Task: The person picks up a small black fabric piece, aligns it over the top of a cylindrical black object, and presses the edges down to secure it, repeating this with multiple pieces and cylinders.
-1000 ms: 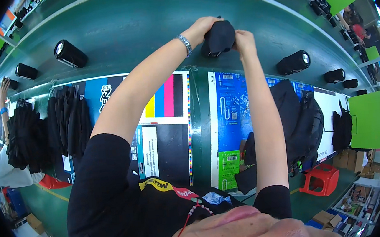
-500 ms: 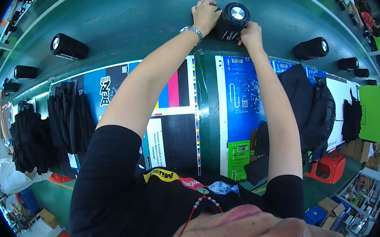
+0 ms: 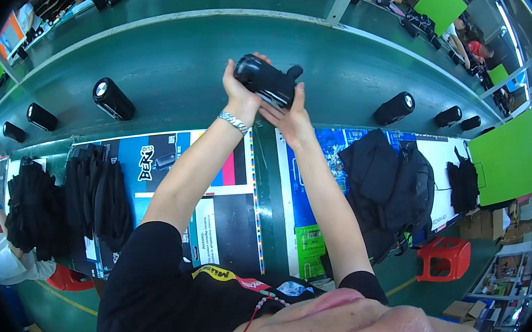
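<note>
- L hand wraps the L end of a black cylinder, palm at its near side, fingertips showing past the far edge
- R hand cups the R end from below, thumb up by the rim; both hands are on the same piece, fingers close together under it
- Cylinder is held up tilted over the green bench, beyond the printed sheets; looks like a portable speaker, tho can't confirm
- Dark matte bit sticks out at its R end, prob cloth or a flap; can't tell if it's attached or just sitting over the end
- Progress, my read: this unit's mid-handling, not set down yet; most of the shiny body shows bare, so if that bit is a cover, it's part-way at most
- Other cylinders lie apart on the bench: L row w/ nearest one, R row w/ nearest one; both of these show a silver end and no cloth over it
- Lots of stock left: L black cloth heap and R black cloth heap, neither touched by the hands
- Can't tell from this view which row is finished vs waiting, or the total count done
</note>
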{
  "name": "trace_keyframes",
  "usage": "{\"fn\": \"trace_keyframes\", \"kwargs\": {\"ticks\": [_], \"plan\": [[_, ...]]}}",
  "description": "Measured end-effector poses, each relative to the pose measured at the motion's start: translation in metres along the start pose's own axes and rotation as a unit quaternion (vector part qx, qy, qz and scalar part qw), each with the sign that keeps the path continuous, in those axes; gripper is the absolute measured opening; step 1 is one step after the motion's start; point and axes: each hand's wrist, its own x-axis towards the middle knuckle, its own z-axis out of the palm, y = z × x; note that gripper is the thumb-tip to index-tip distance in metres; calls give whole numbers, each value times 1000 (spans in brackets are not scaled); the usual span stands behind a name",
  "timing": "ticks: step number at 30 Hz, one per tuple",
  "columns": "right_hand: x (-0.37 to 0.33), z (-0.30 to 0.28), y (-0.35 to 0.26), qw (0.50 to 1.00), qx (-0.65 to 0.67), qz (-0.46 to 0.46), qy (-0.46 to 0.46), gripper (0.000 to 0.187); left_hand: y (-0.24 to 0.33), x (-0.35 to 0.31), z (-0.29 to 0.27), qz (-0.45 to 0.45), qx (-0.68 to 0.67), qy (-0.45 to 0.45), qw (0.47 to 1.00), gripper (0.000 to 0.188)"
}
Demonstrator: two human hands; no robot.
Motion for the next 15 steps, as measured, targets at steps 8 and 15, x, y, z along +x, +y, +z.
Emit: {"fn": "trace_keyframes", "kwargs": {"ticks": [8, 15], "plan": [[-1, 33, -32, 834, -374, -388, 121, 54, 66, -9, -32, 72, 436, 96, 892, 41], [18, 14, -24, 773, -484, -378, 160, 70, 38, -5, 33, 154, 679, -130, 706, 36]]}}
